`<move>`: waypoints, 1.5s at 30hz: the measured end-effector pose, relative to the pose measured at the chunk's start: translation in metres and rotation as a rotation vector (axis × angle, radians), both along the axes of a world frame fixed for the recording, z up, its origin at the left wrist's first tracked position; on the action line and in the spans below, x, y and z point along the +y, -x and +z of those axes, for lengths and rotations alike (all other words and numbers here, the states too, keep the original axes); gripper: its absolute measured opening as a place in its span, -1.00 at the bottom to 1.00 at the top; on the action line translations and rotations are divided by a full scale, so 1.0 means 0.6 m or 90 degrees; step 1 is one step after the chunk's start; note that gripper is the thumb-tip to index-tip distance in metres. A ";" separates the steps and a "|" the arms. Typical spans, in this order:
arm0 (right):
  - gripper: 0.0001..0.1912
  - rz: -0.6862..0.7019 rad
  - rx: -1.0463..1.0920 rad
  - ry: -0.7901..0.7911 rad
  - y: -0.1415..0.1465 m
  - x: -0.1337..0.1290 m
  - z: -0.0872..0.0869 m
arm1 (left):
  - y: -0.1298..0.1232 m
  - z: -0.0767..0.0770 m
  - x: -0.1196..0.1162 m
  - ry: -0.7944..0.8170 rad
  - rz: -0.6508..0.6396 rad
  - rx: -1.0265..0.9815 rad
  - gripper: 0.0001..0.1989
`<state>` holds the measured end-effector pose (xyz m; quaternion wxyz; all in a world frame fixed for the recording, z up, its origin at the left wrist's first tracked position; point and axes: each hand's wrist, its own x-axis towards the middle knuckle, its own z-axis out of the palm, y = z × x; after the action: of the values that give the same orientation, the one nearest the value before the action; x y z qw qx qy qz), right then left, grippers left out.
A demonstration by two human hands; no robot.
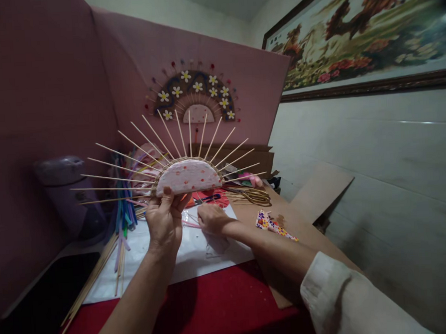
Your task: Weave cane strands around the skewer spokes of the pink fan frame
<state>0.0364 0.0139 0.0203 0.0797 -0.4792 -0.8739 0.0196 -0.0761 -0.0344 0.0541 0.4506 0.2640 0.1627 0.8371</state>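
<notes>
My left hand (164, 222) grips a half-round panel (189, 176) by its lower left edge, thumb on the front. White fabric with red dots covers the panel, and braided twine (170, 163) runs along its curved rim. Thin wooden sticks (190, 134) fan out all around that rim. Below the panel, over a white sheet (191, 271), my right hand (212, 218) is closed with its back towards me. A thin strand shows between the panel's underside and this hand; whatever lies in the fingers is hidden.
Scissors (260, 196) lie on the right beside loose sticks. A patterned fabric piece (273, 225) rests on brown cardboard (277, 284). Coloured strips (126, 212) and long sticks (90, 278) are at left. A flowered half-round decoration (159, 100) hangs on the pink backboard (252, 80).
</notes>
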 end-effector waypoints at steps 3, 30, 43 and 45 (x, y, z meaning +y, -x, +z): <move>-0.85 0.051 0.022 0.033 -0.033 -0.020 0.028 | -0.001 -0.004 0.003 0.026 0.015 -0.009 -0.75; -0.87 0.205 0.103 -0.178 -0.150 -0.090 -0.052 | -0.012 -0.098 0.044 0.229 -0.046 -0.011 -0.88; -0.88 0.224 0.170 -0.198 -0.148 -0.085 -0.062 | -0.018 -0.115 0.047 0.299 -0.063 0.016 -0.86; -0.87 0.215 0.187 -0.198 -0.149 -0.082 -0.063 | -0.020 -0.111 0.043 0.310 -0.054 0.025 -0.86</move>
<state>0.1256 -0.0355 -0.0178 0.2740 -0.3003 -0.9131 -0.0328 -0.0638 -0.0083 -0.0125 0.5324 0.1704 0.3576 0.7481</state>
